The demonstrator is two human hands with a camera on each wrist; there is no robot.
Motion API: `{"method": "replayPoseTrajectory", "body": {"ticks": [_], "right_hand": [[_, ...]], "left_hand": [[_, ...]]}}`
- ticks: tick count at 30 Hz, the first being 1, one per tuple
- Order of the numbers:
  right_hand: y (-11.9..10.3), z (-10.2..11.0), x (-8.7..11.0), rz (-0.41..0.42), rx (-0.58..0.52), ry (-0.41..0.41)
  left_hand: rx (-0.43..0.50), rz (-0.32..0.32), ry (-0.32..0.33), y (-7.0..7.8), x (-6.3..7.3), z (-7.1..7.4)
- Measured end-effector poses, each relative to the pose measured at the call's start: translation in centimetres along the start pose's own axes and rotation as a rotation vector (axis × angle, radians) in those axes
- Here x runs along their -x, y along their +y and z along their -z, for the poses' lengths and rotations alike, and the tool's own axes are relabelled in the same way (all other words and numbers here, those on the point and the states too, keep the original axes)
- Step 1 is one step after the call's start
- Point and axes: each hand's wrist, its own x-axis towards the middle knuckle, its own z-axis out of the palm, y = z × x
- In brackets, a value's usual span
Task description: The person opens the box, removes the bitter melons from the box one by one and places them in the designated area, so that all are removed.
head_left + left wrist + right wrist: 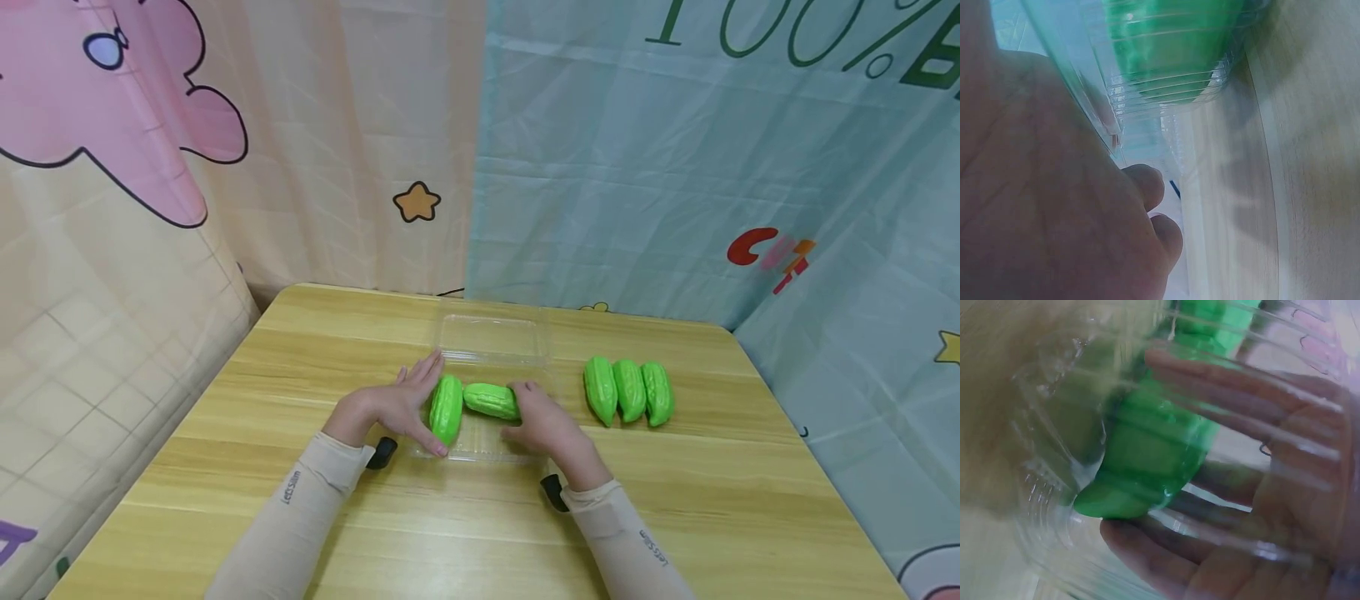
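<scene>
A clear plastic clamshell box (480, 442) lies with its lid (491, 335) folded back on the far side. Against its left wall a green bitter melon (447, 408) lies lengthwise. My left hand (401, 408) spreads around that left wall, thumb at the front corner and fingers at the back; the left wrist view has the palm (1054, 187) beside the box's side. Inside the box my right hand (543, 423) grips the right end of a second bitter melon (489, 400), lying crosswise. Through the plastic, the right wrist view reveals fingers (1222, 381) and thumb around this melon (1154, 444).
Three more green bitter melons (630, 390) lie side by side on the wooden table (712, 500), right of the box. A printed curtain (360, 150) hangs behind the table and along its sides. Black wrist-camera mounts (553, 493) sit at both cuffs.
</scene>
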Motion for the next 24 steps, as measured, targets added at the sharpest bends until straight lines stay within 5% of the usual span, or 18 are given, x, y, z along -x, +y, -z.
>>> {"method": "replayPoseTrajectory", "body": {"ticks": [16,24], "right_hand": [[0.0,0.2,-0.1,0.012,0.022,0.023],[-0.3,1.7,0.7,0.03,-0.056,0.001]], "left_hand": [[-0.002,-0.002,-0.004,0.1,0.2,0.0],[-0.014,0.011,-0.002,0.2,0.2,0.0]]}}
